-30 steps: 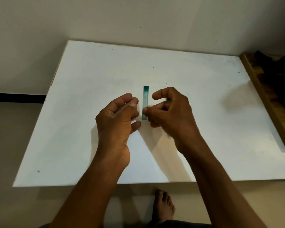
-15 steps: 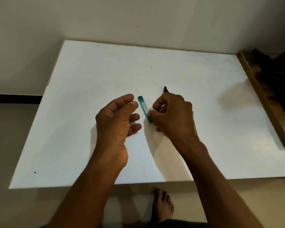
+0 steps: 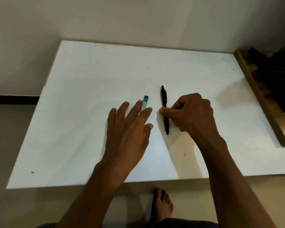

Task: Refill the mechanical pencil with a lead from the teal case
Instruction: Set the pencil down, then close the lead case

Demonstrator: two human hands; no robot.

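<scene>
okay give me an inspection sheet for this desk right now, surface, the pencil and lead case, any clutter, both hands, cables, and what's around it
Surface: white table, a few small dark specks, otherwise bare.
Job's things: black mechanical pencil lies flat, tip toward the person; teal lead case lies to its left, near end hidden under fingers.
Clutter: nothing seen on the table.
Hands: left hand spread flat, fingers over the case's near end; right hand loosely curled beside the pencil, thumb tip at its barrel, firm grip not clear.
Cables: nothing seen.
Surroundings: plain wall behind; wooden frame with dark, unclear items at right; bare foot on the floor below.
</scene>
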